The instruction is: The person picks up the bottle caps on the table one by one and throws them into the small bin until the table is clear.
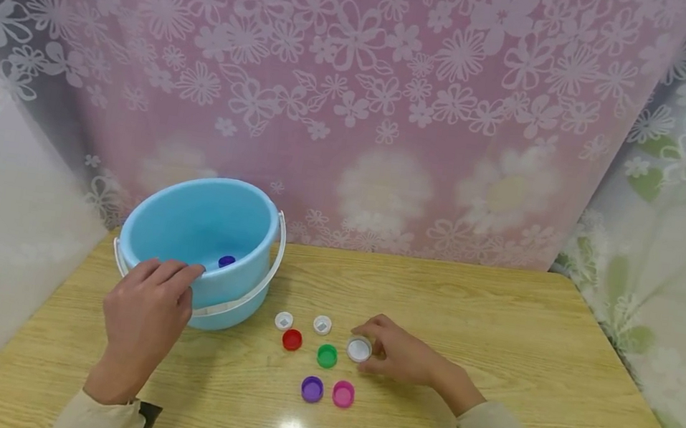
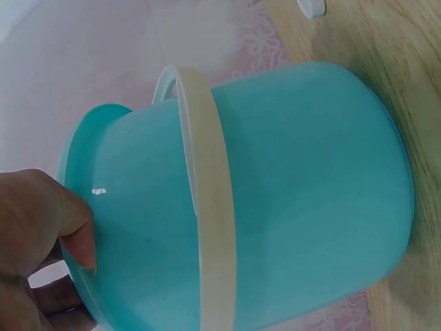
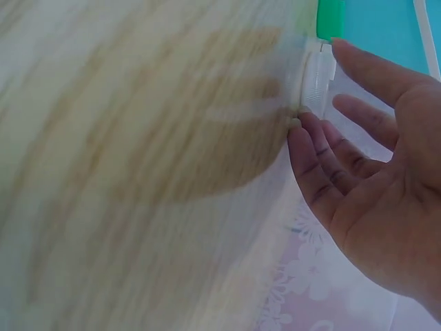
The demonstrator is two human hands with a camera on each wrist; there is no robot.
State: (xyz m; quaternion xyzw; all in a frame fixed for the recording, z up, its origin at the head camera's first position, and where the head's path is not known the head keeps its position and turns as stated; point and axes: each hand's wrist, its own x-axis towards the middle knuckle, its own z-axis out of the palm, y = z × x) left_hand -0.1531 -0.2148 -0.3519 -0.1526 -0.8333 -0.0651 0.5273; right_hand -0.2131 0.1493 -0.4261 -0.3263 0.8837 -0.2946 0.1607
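My left hand point(image 1: 147, 318) grips the near rim of a light blue bucket point(image 1: 228, 296), its thumb on the outer wall in the left wrist view. A dark purple cap point(image 1: 226, 261) lies inside the bucket. To the right, my right hand point(image 1: 399, 351) pinches a white bottle cap point(image 1: 359, 350) at the table top. The right wrist view shows this white cap point(image 3: 315, 83) between the fingertips, with a green cap point(image 3: 331, 19) just beyond.
On the wooden table point(image 1: 498, 321) lie two smaller white caps point(image 1: 284, 320), a red cap point(image 1: 292, 339), a green cap point(image 1: 327, 356), a purple cap point(image 1: 312, 389) and a pink cap point(image 1: 343, 394). A white handle point(image 1: 250, 296) hangs around the bucket. Flowered curtains point(image 1: 364, 101) enclose the table's back and sides.
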